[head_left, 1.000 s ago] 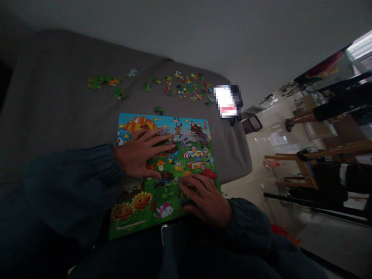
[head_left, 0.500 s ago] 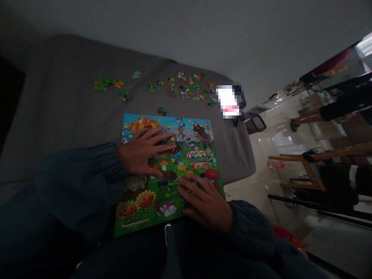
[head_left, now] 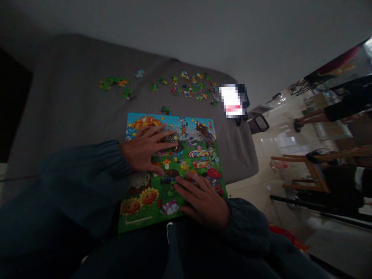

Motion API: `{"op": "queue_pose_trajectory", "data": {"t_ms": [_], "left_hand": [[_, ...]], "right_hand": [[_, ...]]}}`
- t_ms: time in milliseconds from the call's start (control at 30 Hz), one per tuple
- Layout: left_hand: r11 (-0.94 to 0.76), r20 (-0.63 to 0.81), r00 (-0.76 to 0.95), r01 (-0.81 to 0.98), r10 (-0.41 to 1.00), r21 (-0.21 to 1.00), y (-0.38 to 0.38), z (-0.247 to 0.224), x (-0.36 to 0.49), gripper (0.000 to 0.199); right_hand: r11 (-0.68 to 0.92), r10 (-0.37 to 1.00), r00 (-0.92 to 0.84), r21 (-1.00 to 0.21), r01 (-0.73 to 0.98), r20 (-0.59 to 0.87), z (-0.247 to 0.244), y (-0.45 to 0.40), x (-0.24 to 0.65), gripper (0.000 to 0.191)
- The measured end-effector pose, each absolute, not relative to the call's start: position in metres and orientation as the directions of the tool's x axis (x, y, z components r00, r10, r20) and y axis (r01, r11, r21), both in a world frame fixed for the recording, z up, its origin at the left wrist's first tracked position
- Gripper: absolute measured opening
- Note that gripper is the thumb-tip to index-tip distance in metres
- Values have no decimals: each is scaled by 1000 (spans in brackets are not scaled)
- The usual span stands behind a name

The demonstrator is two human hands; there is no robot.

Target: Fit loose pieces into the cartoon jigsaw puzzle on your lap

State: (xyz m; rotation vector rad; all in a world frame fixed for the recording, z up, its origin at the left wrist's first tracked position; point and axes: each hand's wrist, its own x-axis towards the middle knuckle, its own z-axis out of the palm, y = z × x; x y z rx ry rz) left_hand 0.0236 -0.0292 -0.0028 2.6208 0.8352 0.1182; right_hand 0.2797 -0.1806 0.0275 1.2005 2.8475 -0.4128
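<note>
A colourful cartoon jigsaw board (head_left: 186, 155) with sunflowers, a pumpkin and other characters lies in front of me, its near edge at my lap. My left hand (head_left: 145, 149) rests flat on its upper left part, fingers spread and pointing right. Palm down on the lower right part lies my right hand (head_left: 203, 199), its fingers stretched out toward the upper left. Neither hand holds anything. Just past the board's top edge sits a loose green jigsaw piece (head_left: 166, 110). The picture beneath both hands is hidden.
Several loose jigsaw pieces (head_left: 194, 86) lie scattered farther back on the grey cloth surface (head_left: 87, 112), with a smaller group of green pieces (head_left: 112, 82) at left. A blurred-out bright object (head_left: 232, 100) stands at the right end. Beyond it are a wooden chair (head_left: 312, 176) and a person's leg (head_left: 312, 117).
The whole view has shifted slightly, so the board and pieces appear a little farther right. My right hand has slid a little to the left over the board; my left hand stays in place on it.
</note>
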Motion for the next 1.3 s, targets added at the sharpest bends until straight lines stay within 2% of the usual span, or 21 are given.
{"op": "queue_pose_trajectory", "data": {"t_ms": [267,433,533,733,967,1300], "left_hand": [[-728,-46,794,578,607,369,-24,0,17,85],[-703,-74,764,622,640,345,-19,1,12,92],[-664,-65,713,679,698,313,-16,1,9,85],[-599,-17,626,752,779,275,-14,1,6,66],[-591,-16,615,765,789,257,-13,-4,7,59],[-578,-38,604,778,796,248,-10,-7,8,59]], "right_hand": [[708,656,-750,-271,652,-91,37,-190,273,48],[758,595,-803,-313,571,-25,37,-209,249,37],[762,595,-803,-336,554,26,34,-216,231,33],[780,602,-788,-308,545,129,21,-220,204,32],[767,632,-755,-282,576,176,16,-217,197,32],[804,573,-800,-315,504,180,17,-208,203,32]]}}
